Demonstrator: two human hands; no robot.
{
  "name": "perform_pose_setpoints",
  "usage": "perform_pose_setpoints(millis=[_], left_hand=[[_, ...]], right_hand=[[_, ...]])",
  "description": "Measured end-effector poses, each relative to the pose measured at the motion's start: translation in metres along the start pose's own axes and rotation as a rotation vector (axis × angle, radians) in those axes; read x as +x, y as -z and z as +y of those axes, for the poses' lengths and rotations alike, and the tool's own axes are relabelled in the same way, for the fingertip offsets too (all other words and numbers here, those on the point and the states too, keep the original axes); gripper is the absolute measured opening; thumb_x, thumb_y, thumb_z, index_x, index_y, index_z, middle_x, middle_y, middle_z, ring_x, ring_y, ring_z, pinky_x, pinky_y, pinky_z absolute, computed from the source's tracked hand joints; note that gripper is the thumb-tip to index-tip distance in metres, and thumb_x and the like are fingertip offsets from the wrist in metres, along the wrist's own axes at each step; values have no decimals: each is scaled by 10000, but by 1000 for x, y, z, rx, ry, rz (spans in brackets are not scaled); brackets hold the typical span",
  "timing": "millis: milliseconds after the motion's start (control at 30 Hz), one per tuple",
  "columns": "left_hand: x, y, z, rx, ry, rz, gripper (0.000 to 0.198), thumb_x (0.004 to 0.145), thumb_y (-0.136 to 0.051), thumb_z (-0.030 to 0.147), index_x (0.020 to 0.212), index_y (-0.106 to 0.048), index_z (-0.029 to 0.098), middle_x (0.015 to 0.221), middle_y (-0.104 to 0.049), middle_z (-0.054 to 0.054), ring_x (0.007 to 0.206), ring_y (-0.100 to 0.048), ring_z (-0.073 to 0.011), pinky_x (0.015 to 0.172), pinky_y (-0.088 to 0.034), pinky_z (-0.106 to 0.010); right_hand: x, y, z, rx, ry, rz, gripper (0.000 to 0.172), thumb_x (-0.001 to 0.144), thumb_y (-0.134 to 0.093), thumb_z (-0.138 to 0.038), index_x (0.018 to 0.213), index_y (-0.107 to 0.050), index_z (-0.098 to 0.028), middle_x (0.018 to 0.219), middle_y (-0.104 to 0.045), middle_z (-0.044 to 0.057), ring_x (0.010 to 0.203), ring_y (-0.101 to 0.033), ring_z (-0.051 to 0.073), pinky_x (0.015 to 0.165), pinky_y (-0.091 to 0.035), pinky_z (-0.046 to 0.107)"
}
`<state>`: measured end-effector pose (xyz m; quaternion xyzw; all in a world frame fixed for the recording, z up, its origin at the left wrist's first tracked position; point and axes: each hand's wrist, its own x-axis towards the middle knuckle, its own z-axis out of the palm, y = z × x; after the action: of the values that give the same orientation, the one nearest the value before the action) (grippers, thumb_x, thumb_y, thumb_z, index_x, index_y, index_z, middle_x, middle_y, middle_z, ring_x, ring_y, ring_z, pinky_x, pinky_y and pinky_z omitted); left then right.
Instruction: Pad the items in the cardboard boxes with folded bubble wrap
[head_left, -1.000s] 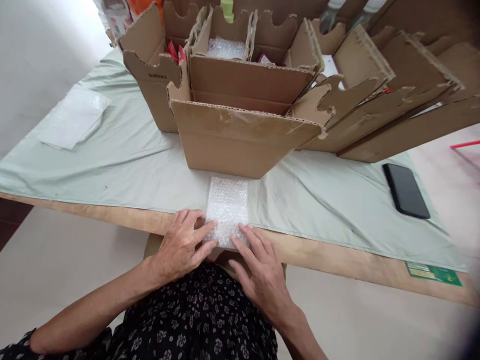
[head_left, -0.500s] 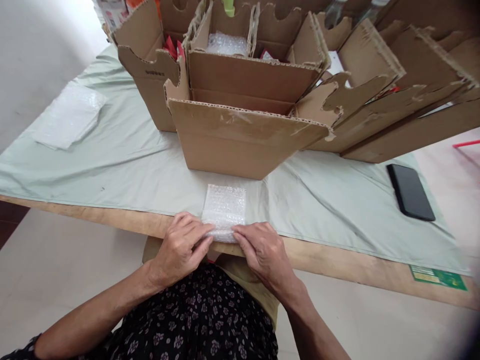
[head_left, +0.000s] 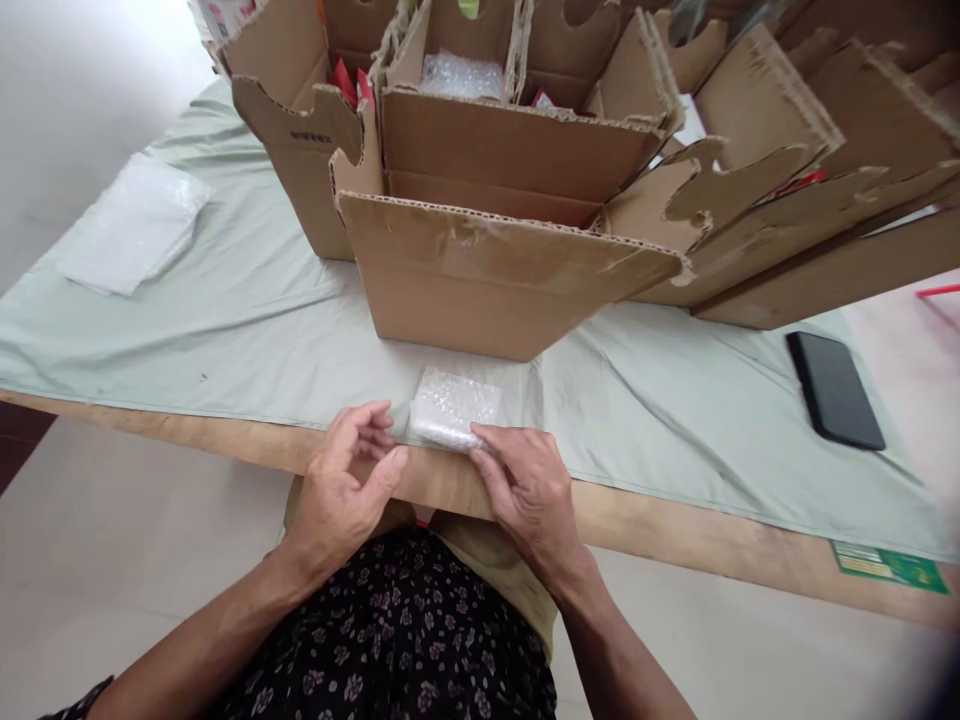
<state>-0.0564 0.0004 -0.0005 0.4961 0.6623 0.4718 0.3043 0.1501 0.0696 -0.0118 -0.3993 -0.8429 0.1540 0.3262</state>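
A small folded piece of bubble wrap (head_left: 456, 402) lies at the table's front edge, in front of the nearest cardboard box. My right hand (head_left: 525, 485) pinches its near right corner between thumb and fingers. Just left of the bubble wrap, my left hand (head_left: 352, 475) is off it, with thumb and curled fingers apart and nothing between them. Whether anything is inside the folded wrap I cannot tell.
Several open cardboard boxes (head_left: 450, 290) stand across the back, one holding bubble wrap (head_left: 463, 76). A stack of bubble wrap sheets (head_left: 135, 225) lies at left on the pale green cloth (head_left: 270, 345). At right are a black phone (head_left: 836, 390) and a green card (head_left: 892, 567).
The bubble wrap has been folded over into a shorter packet, away from me. My left hand has let go and moved left; my right hand stays on it.
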Motion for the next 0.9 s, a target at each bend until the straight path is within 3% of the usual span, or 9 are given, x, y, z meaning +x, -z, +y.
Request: perform_pose_setpoints(millis=[133, 233, 333, 467, 500, 633, 733, 800, 900], left_hand=[[-15, -2, 2, -492, 296, -279, 489, 954, -699, 410, 1380, -592, 195, 1324, -722, -152, 1168, -732, -279, 996, -630, -444], [-17, -10, 0, -607, 296, -280, 447, 953, -704, 433, 1328, -631, 201, 1255, -760, -124, 1170, -733, -278, 1040, -609, -453], [-15, -12, 4, -528, 272, -287, 337, 973, -670, 380, 1267, -669, 216, 1129, -800, -82, 1000, -777, -241, 882, -666, -386], [-18, -16, 18, -189, -21, -281, 313, 957, -632, 195, 1261, -685, 251, 1185, -803, -58, 1030, -787, -232, 881, -674, -345], [-20, -19, 21, -110, -134, -252, 366, 950, -619, 153, 1297, -662, 260, 1220, -795, -55, 1072, -781, -229, 925, -664, -342], [-16, -25, 27, 75, -498, -174, 517, 969, -605, 159, 1466, -502, 257, 1224, -784, -73, 1072, -777, -197, 954, -643, -301], [13, -10, 38, 170, -666, -128, 582, 982, -658, 329, 1510, -460, 181, 1302, -725, -148, 1222, -707, -250, 1049, -603, -371], [46, 6, 51, 307, -785, 4, 636, 957, -702, 323, 1518, -458, 151, 1418, -644, -195, 1416, -563, -314, 1180, -498, -482], [98, 25, 71, 530, -923, 245, 683, 894, -756, 214, 1509, -467, 149, 1479, -601, -211, 1527, -426, -379, 1240, -382, -596]], right_hand=[[-5, 3, -17, 296, -214, -56, 187, 1026, -592, -279, 1122, -745, -232, 953, -794, 41, 855, -728, 206, 784, -584, 344], [-13, 9, -26, 424, -260, -155, 198, 1034, -577, -316, 1102, -751, -252, 991, -798, 40, 906, -746, 209, 827, -606, 346], [-16, 20, -21, 335, -235, -67, 268, 1007, -641, -408, 1209, -717, -248, 1171, -758, 84, 1047, -731, 238, 940, -601, 400], [-8, 41, -13, 291, -164, -139, 636, 933, -712, -572, 1449, -572, -229, 1277, -716, 121, 1055, -729, 241, 925, -613, 396], [-4, 46, -13, 285, -143, -182, 605, 932, -724, -546, 1430, -583, -232, 1223, -741, 102, 1019, -735, 231, 903, -614, 384], [15, 66, -18, 274, -45, -271, 117, 986, -656, -284, 1085, -710, -254, 903, -779, -5, 781, -724, 164, 737, -585, 300], [30, 94, -14, 279, -19, -262, 73, 973, -667, -249, 1026, -715, -261, 861, -770, -24, 727, -716, 137, 645, -562, 242], [43, 119, -6, 227, -52, -115, 113, 955, -717, -279, 1067, -728, -277, 921, -778, -15, 777, -729, 144, 663, -569, 234], [74, 155, 8, 116, -101, 291, 243, 905, -796, -346, 1136, -735, -297, 995, -754, 3, 826, -707, 161, 704, -555, 274]])
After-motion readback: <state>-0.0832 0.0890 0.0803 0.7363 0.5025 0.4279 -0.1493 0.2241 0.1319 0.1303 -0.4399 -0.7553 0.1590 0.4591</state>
